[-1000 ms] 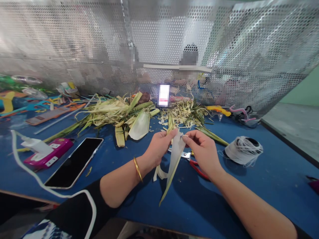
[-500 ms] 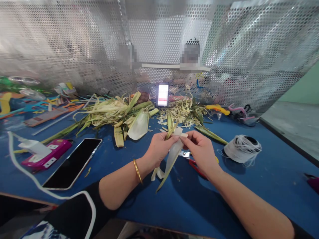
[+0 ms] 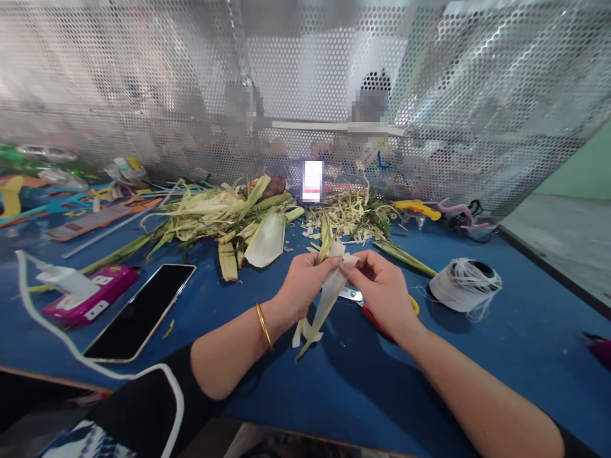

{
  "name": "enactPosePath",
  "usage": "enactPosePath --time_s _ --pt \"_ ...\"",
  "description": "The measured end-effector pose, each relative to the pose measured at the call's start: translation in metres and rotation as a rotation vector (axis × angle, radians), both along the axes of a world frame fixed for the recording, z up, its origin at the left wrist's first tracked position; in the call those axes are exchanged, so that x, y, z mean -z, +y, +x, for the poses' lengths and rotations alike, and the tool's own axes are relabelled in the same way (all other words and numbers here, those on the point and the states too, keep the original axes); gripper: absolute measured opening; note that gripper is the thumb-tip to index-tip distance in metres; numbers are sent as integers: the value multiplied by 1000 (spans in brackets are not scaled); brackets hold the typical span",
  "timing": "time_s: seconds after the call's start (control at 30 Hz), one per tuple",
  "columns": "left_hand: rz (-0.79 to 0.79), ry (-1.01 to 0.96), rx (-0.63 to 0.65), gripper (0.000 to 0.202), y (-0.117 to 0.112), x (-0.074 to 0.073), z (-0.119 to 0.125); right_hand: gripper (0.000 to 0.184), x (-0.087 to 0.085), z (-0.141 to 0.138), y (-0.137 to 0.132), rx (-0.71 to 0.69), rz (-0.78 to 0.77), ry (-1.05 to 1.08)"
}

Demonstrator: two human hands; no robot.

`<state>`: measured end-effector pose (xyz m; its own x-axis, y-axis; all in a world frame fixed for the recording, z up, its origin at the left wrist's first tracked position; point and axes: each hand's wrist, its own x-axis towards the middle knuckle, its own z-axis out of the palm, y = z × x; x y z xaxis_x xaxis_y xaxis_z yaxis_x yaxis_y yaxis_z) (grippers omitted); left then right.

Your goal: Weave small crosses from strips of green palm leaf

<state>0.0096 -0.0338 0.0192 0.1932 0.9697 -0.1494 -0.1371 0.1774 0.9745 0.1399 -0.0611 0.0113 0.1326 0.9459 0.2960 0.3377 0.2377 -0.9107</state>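
A pale corn husk (image 3: pixel 330 296) hangs between my hands, its pointed green end downward. My left hand (image 3: pixel 305 280), with a gold bangle on the wrist, pinches it between thumb and fingers, along with a narrow green-yellow piece that sticks up. At the husk's upper right edge, the fingertips of my right hand (image 3: pixel 382 280) close on it. Smaller white husk strips (image 3: pixel 308 332) dangle below my left hand. Scissors (image 3: pixel 352 294) with red and yellow handles lie under my right hand, partly hidden by it.
Behind my hands are a pile of husks (image 3: pixel 205 213) and a heap of shreds (image 3: pixel 346 216). A spool of white thread (image 3: pixel 461 286) stands at right. A phone (image 3: pixel 143 312), a magenta power strip (image 3: pixel 93 296) and a white cable (image 3: pixel 52 340) are at left. Perforated metal (image 3: pixel 305 63) rises behind.
The husk has turned slightly, its lower tip shifting left and up. My right fingers have shifted a little at its edge, and more of the yellow scissor handle shows.
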Motion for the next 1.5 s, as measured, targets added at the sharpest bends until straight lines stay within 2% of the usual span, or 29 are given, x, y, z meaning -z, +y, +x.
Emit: enactPosePath --time_s 0.07,0.17,0.27,0.43,0.5,0.63,0.7,0.8,1.0,1.1,1.23,1.3,1.37,1.5 --pt "6 -1 6 19 0 0 0 17 1 0 2 -13 -53 35" --pt "19 15 15 18 1 1 -1 17 2 -1 2 3 -37 62" --pt "33 53 4 21 2 3 -2 15 0 -1 -1 15 21 61" --pt "26 63 -13 31 5 2 -5 10 -6 0 -7 82 177 -64" --pt "3 37 23 36 4 -1 -6 9 -7 1 -7 101 209 -95" --pt "-8 1 173 44 -1 -7 -7 11 -9 4 -3 156 184 -62" --pt "8 37 197 39 -3 -7 -5 12 -10 5 -1 172 171 -17" --pt "-9 72 155 26 -5 -3 -3 12 -11 5 0 191 197 -22" --pt "-55 36 83 19 -3 0 -2 7 -8 7 -6 156 375 -159" --pt "-29 34 49 25 -2 0 -2 8 -7 6 -5 118 277 -71" --pt "7 -14 66 23 -1 1 -2 19 -1 1 2 -47 -35 124" --pt "-7 -49 78 21 -2 0 -1 22 2 0 4 -81 -137 220" --pt "-30 -72 87 21 -3 -2 -1 24 4 0 6 -45 -156 270" --pt "-67 -26 84 19 -5 -4 -1 22 0 4 5 13 -52 182"
